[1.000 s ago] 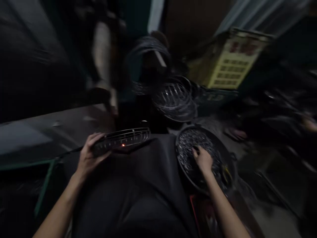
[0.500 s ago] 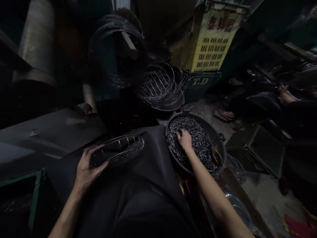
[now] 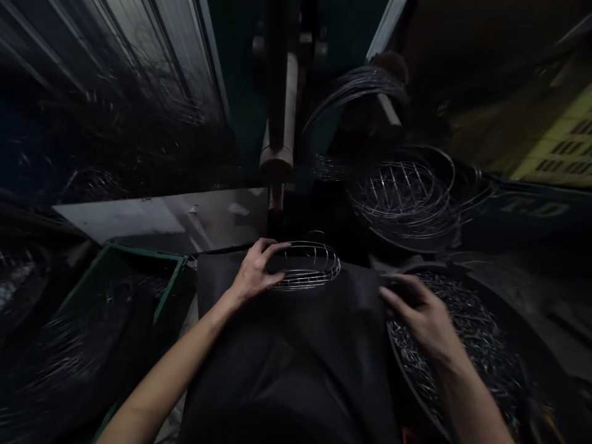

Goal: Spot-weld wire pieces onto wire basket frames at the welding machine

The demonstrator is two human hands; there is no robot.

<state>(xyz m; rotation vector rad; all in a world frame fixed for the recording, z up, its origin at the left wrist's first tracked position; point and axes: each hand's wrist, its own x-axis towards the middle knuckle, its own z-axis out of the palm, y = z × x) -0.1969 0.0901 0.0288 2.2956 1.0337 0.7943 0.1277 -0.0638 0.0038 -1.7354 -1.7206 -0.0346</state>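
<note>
My left hand (image 3: 254, 271) grips the left end of a small oval wire frame (image 3: 311, 283) with the thumb below and the fingers above. The frame hangs over the dark cloth (image 3: 296, 364) across my lap. My right hand (image 3: 428, 317) is over the near-left rim of a round dark pan (image 3: 411, 388), its thumb and fingers drawn close together. Whatever lies between those fingertips is too dark and blurred to make out. Many short shiny metal pieces (image 3: 476, 320) fill the pan.
In front of me stands a machine with a cylindrical ram (image 3: 277, 157). A metal plate (image 3: 171, 216) lies left of it, above a green-rimmed crate (image 3: 178, 277). Wire coils (image 3: 356, 86) hang near a second pan holding wire rings (image 3: 402, 203). A yellow crate (image 3: 562, 145) is far right.
My view has turned left toward the machine. My right hand has come up out of the metal pieces to the pan's near-left rim. My left hand keeps hold of the wire frame.
</note>
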